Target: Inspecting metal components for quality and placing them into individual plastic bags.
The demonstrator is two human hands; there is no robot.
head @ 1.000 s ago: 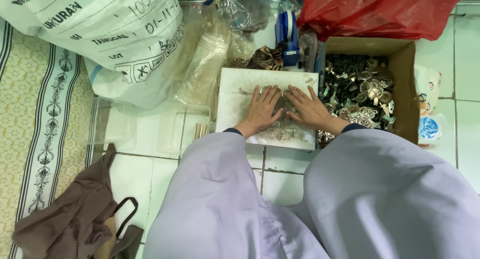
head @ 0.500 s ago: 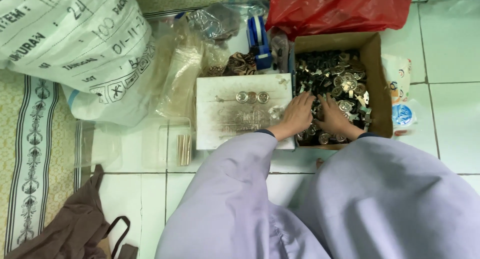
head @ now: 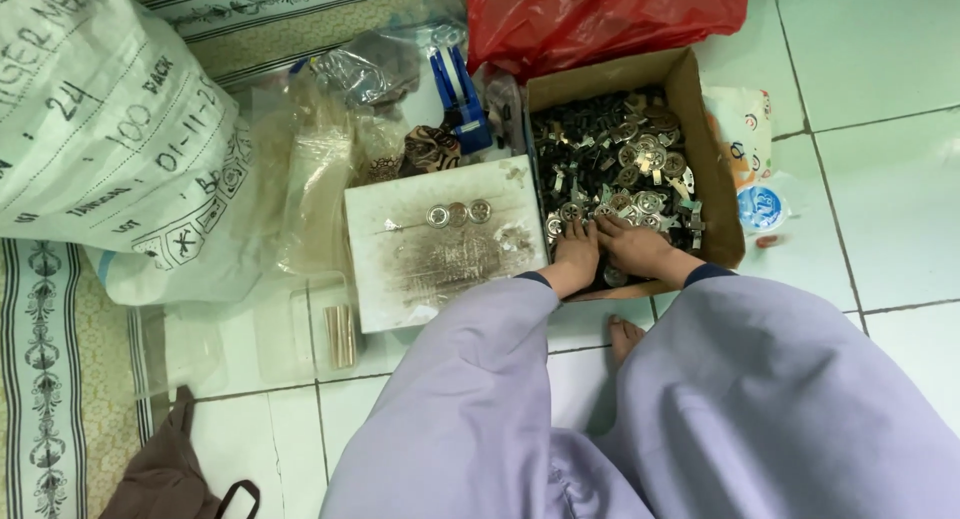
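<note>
left hand (head: 575, 254) + right hand (head: 632, 247): both in cardboard box (head: 712, 169), fingers curled into metal parts (head: 620, 169), grip hidden | box long axis near-far | white board (head: 440, 269) left, 3 discs (head: 458, 214) in left-right row

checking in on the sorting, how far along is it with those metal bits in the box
Done: three round metal discs lie in a row on the white board. In hand: the left hand and right hand dig in the cardboard box. Left: a large heap of metal parts fills it.
</note>
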